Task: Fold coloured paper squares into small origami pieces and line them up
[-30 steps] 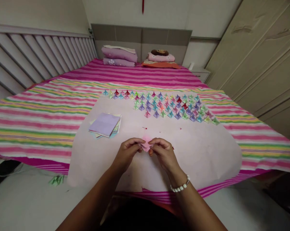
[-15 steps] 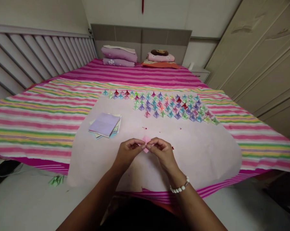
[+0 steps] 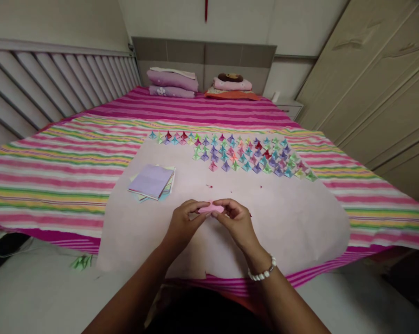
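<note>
A folded piece of pink paper (image 3: 209,209) is pinched between both hands, just above a large pale sheet (image 3: 293,208). My left hand (image 3: 185,220) grips its left side with thumb and fingertips. From the right, my right hand (image 3: 237,221) holds the other side the same way, a white bead bracelet on its wrist. The fingertips cover parts of the paper's edges. Left of my hands lies a stack of square papers (image 3: 151,181), a purple one on top. Beyond stand rows of small folded paper shapes (image 3: 257,166) in many colours.
Small dark red scraps (image 3: 209,186) lie on the pale sheet. A striped bedspread (image 3: 56,176) spreads beneath it. Folded bedding (image 3: 172,82) and a pillow pile (image 3: 232,83) sit by the headboard (image 3: 181,53). Crumpled green paper (image 3: 81,262) is on the floor at lower left.
The pink paper has turned from an upright diamond to a wide, flat shape. My fingers have shifted to its upper and lower edges.
</note>
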### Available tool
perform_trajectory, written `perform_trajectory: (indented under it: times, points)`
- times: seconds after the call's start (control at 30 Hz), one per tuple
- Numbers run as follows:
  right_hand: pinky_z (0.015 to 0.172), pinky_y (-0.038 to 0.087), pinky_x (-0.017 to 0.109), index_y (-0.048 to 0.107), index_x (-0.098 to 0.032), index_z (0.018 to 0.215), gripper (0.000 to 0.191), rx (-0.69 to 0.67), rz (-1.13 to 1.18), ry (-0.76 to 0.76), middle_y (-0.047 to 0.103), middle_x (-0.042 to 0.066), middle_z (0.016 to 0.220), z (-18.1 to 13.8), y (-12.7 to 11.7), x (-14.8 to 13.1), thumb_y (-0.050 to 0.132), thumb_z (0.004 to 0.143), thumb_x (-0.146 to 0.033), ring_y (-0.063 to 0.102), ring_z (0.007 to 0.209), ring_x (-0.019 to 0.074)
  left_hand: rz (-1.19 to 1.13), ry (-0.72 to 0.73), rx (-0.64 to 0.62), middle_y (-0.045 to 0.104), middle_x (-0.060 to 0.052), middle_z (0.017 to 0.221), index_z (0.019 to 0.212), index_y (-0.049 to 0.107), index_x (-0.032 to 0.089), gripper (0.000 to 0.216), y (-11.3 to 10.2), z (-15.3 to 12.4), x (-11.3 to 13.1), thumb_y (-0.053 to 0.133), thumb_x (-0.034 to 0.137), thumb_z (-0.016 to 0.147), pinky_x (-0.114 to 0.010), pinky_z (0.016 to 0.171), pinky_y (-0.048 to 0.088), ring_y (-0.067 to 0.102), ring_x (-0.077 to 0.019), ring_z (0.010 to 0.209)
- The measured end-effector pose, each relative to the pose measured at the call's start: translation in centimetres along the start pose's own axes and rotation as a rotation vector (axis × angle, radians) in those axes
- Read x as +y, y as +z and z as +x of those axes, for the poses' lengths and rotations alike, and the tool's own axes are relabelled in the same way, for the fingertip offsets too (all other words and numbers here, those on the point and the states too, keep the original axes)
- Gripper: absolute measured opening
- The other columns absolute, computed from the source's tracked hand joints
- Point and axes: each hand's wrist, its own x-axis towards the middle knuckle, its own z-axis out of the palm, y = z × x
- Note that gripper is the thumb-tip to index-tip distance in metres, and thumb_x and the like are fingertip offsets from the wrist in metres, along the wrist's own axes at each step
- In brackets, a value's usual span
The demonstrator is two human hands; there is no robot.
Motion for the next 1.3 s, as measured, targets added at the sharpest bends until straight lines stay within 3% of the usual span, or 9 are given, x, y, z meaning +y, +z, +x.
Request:
perform_trajectory:
  times: [0.1,0.23,0.43,0.57,0.67,0.8,0.97,1.1,1.3]
  points:
    - [0.07,0.048,0.033,0.073,-0.023,0.091,0.024,-0.004,-0.07,-0.054,0.07,0.004,0.086,0.0,0.0,-0.2,0.077,0.069,-0.03,0.057,0.069,0.016,0.029,0.042,-0.005,0.065,-0.003,0.08,0.091,0.075,0.022,0.017,0.1,0.0,-0.2,0.069,0.028,0.077,-0.027,0.073,0.046,0.059,-0.0161,0.077]
    - [0.067,0.047,0.032,0.074,-0.024,0.082,0.016,0.002,-0.135,-0.109,0.066,0.003,0.077,0.0,0.0,-0.6,0.076,0.07,-0.034,0.057,0.07,0.0169,0.068,0.078,-0.013,0.062,-0.004,0.078,0.086,0.075,0.022,0.013,-0.1,0.1,-0.3,0.066,0.029,0.079,-0.028,0.074,0.046,0.059,-0.0167,0.078]
    - [0.061,0.042,0.03,0.074,-0.023,0.068,0.015,-0.028,-0.123,-0.123,0.059,0.002,0.071,0.2,-0.1,-1.0,0.078,0.069,-0.037,0.053,0.067,0.0156,-0.074,0.012,-0.055,0.066,-0.008,0.104,0.079,0.073,0.02,0.012,-0.3,0.3,-0.5,0.068,0.03,0.076,-0.032,0.085,0.046,0.06,-0.021,0.098]
    - [0.065,0.043,0.031,0.073,-0.022,0.066,0.016,-0.071,-0.079,-0.075,0.061,0.002,0.068,0.2,-0.2,-1.0,0.079,0.068,-0.037,0.055,0.068,0.0164,-0.329,-0.246,-0.07,0.071,-0.004,0.074,0.074,0.072,0.017,0.018,0.0,0.1,0.0,0.074,0.034,0.07,-0.029,0.072,0.048,0.063,-0.0179,0.075]
    - [0.066,0.044,0.031,0.075,-0.022,0.07,0.013,-0.088,-0.022,-0.038,0.064,0.002,0.072,0.1,-0.2,-0.8,0.077,0.071,-0.035,0.057,0.07,0.0162,-0.375,-0.338,0.007,0.071,-0.003,0.068,0.067,0.072,0.017,0.016,0.0,0.1,0.9,0.075,0.032,0.066,-0.027,0.062,0.046,0.062,-0.0172,0.069]
    - [0.064,0.044,0.029,0.074,-0.022,0.07,0.011,-0.074,0.053,0.03,0.065,0.001,0.073,0.1,-0.3,-0.2,0.079,0.068,-0.032,0.057,0.068,0.0147,-0.38,-0.355,0.019,0.072,-0.004,0.072,0.07,0.074,0.018,0.014,-0.2,0.2,1.2,0.073,0.032,0.068,-0.026,0.062,0.046,0.064,-0.0185,0.072]
    - [0.061,0.042,0.026,0.072,-0.021,0.064,0.012,-0.023,0.117,0.082,0.064,-0.001,0.067,0.0,-0.4,0.4,0.082,0.064,-0.027,0.055,0.063,0.0122,-0.498,-0.345,0.004,0.073,-0.005,0.077,0.082,0.075,0.016,0.029,0.2,0.1,0.0,0.066,0.043,0.077,-0.029,0.078,0.049,0.065,-0.0199,0.085]
    - [0.065,0.043,0.026,0.073,-0.022,0.067,0.009,0.013,0.14,0.092,0.066,-0.001,0.069,0.0,-0.3,0.6,0.08,0.066,-0.027,0.057,0.067,0.013,-0.599,-0.37,-0.023,0.074,-0.004,0.089,0.097,0.073,0.017,0.036,1.0,-0.1,-0.6,0.077,0.038,0.068,-0.03,0.085,0.049,0.065,-0.0176,0.088]
    - [0.062,0.043,0.027,0.071,-0.02,0.063,0.015,0.091,0.136,0.099,0.066,0.0,0.065,-0.2,0.1,0.5,0.082,0.062,-0.03,0.056,0.062,0.0134,-0.587,-0.359,0.021,0.069,-0.001,0.067,0.074,0.073,0.014,0.021,1.8,-0.3,-1.1,0.079,0.033,0.067,-0.023,0.071,0.05,0.061,-0.0104,0.067]
